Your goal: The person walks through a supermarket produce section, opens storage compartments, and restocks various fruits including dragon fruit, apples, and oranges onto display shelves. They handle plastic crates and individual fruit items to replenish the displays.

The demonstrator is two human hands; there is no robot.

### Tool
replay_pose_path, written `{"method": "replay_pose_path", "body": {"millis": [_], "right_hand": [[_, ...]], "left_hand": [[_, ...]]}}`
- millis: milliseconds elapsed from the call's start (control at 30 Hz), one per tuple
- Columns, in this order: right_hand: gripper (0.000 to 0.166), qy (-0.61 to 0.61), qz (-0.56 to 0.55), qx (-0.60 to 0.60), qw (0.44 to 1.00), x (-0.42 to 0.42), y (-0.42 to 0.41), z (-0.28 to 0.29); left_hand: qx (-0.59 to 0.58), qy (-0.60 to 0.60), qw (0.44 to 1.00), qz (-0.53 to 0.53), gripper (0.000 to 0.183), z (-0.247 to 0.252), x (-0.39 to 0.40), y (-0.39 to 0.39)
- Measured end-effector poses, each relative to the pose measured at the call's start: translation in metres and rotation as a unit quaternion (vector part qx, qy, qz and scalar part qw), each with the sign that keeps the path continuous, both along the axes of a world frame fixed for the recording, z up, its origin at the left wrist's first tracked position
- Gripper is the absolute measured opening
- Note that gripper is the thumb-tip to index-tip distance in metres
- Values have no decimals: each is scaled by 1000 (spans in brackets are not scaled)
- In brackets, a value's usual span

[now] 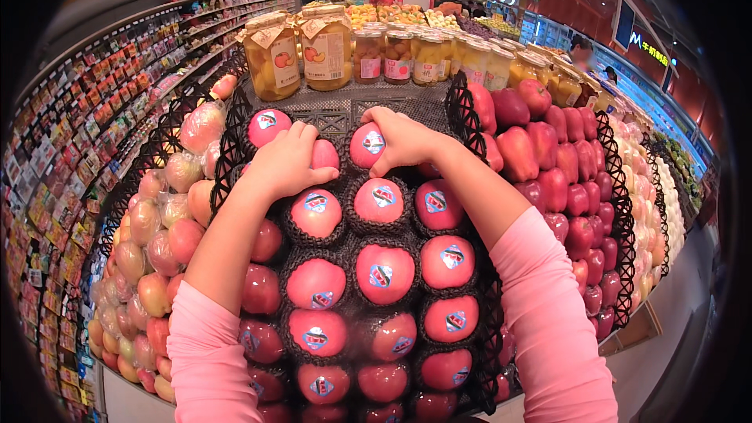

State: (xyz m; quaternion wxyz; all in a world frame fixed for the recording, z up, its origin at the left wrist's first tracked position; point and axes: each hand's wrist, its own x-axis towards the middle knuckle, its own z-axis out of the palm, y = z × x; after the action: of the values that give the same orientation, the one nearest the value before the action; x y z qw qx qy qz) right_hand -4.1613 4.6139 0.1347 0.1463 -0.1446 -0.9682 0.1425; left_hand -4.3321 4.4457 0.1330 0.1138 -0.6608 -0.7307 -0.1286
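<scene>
Rows of red apples, many with blue stickers and set in black foam nets, fill the sloped display before me. My left hand rests over an apple in the upper part, its thumb pointing right; whether it grips the fruit is hidden by the back of the hand. Just left of it, a stickered apple sits in the top row. My right hand curls its fingers and thumb around a stickered apple near the top edge. Both forearms reach in from below in pink sleeves.
Black lattice dividers flank the rows. Wrapped apples lie left, darker red apples right. Large glass jars of fruit and smaller jars line the back. Packet shelves run far left; a person stands far right.
</scene>
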Motion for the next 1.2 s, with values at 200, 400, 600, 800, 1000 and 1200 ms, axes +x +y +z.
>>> {"method": "replay_pose_path", "body": {"millis": [200, 400, 600, 800, 1000, 1200], "right_hand": [[90, -66, -28, -57, 996, 7, -1, 8], [72, 212, -1, 220, 952, 113, -87, 62], [48, 247, -125, 341, 898, 342, -237, 48], [40, 240, -482, 346, 768, 542, -330, -39], [38, 228, -632, 327, 664, 732, -424, -110], [33, 331, -669, 118, 655, 883, -472, -181]], "left_hand": [[77, 24, 997, 2, 61, -21, 10, 3], [102, 43, 994, 8, 58, -26, 4, 3], [95, -4, 995, -16, 69, -25, 17, 10], [175, -16, 980, -92, 60, 21, 130, -22], [-75, -69, 871, -481, 52, 31, 411, -101], [-279, -87, 693, -659, 49, -51, 607, -161]]}}
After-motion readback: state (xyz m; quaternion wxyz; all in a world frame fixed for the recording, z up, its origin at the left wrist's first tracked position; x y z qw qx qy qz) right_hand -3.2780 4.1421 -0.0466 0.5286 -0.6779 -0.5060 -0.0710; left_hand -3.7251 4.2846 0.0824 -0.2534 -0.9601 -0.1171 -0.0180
